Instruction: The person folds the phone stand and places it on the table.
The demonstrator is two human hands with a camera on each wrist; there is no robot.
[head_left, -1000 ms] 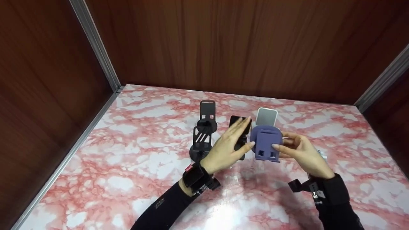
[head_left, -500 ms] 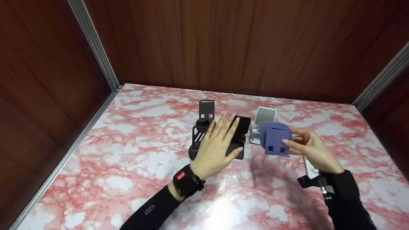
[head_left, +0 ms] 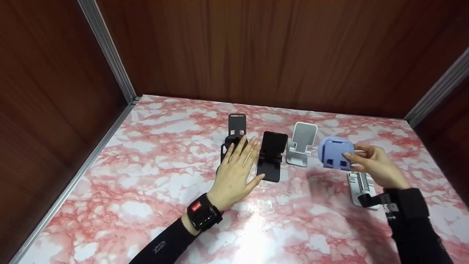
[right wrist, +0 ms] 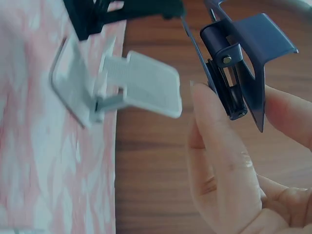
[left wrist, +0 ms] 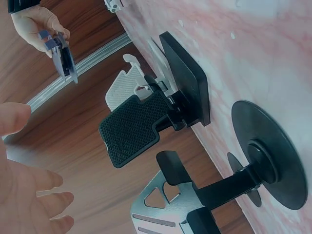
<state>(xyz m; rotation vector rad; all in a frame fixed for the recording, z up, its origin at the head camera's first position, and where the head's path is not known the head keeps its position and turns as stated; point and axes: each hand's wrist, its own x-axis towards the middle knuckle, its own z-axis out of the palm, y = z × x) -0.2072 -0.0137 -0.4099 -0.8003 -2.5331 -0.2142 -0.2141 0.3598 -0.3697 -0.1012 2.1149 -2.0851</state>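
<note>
My right hand [head_left: 377, 165] pinches a folded purple phone stand [head_left: 336, 153] by its edge, raised above the table's right side. In the right wrist view the hinge of that purple phone stand [right wrist: 226, 63] shows between thumb and fingers. My left hand [head_left: 236, 176] is held with straight, slightly spread fingers over a black phone stand with slots, most of it hidden in the head view. The left wrist view shows this slotted phone stand [left wrist: 163, 207] on its round base, apart from the hand. Right of my left hand stands a black phone stand [head_left: 271, 156].
A white phone stand [head_left: 305, 137] stands right of the black one. Another dark phone stand [head_left: 237, 124] is behind my left hand. A folded white phone stand [head_left: 357, 190] lies below my right wrist. Brown wood-grain panels [head_left: 256, 55] enclose the marbled table [head_left: 165, 176].
My right hand has carried the purple phone stand to the right, away from the white one. My left hand has moved left, off the black phone stand, toward the slotted one.
</note>
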